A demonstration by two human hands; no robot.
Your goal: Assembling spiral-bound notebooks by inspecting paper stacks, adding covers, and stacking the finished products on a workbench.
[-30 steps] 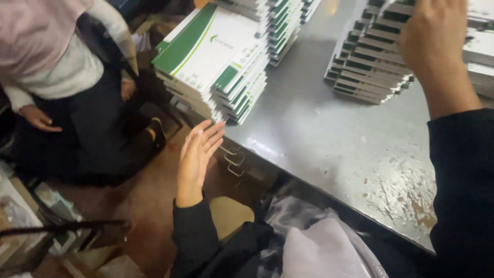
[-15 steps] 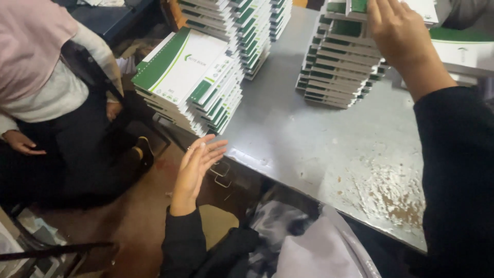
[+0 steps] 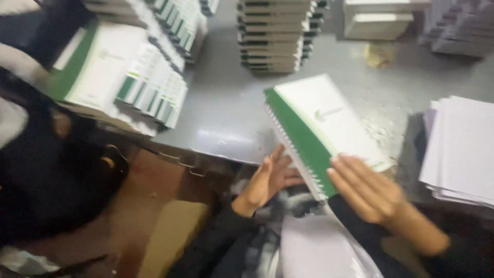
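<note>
A spiral-bound notebook (image 3: 324, 126) with a white cover and a green strip along its wire spine lies tilted at the near edge of the grey metal table (image 3: 231, 110). My right hand (image 3: 368, 190) rests flat on its near corner, fingers spread. My left hand (image 3: 267, 177) touches the wire spine from below, at the table's edge, fingers loosely extended. The picture is blurred by motion.
Stacks of the same green-and-white notebooks stand at the left (image 3: 123, 77) and at the back centre (image 3: 275, 36). A pile of loose white sheets (image 3: 460, 149) lies at the right. Another person in dark clothing (image 3: 51, 170) sits low at the left.
My right hand has come down from the back stack with one notebook to the table's near edge. My left hand has moved right and met the notebook's spine. The view has shifted right.
</note>
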